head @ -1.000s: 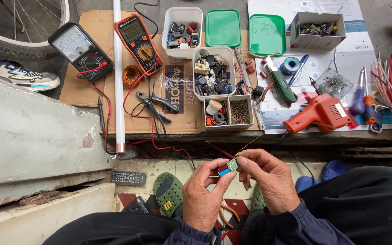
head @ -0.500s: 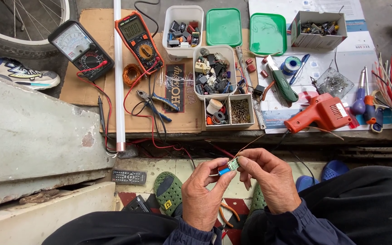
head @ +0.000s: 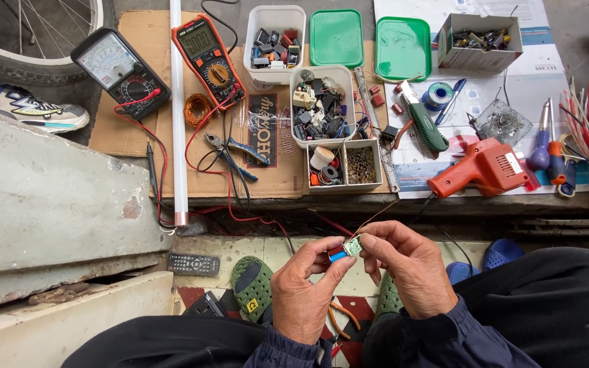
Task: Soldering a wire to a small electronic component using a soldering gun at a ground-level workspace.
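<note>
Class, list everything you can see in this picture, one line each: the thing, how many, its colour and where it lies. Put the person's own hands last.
Multimeters: two, one black, one orange, on cardboard, upper left.
Tube: one, white, between the meters.
Pliers: one, blue handles, on cardboard.
Parts tubs: two, white, full of components, top centre.
Lids: two, green, top centre.
Soldering gun: one, orange, right.
Screwdrivers: several, mixed colours, far right.
Remote control: one, grey, on floor.
Sandals: two, green, on floor.
Small component: one, blue and pale with thin wires, between both hands.
Left hand: one, pinching the component.
Right hand: one, pinching it too.
</note>
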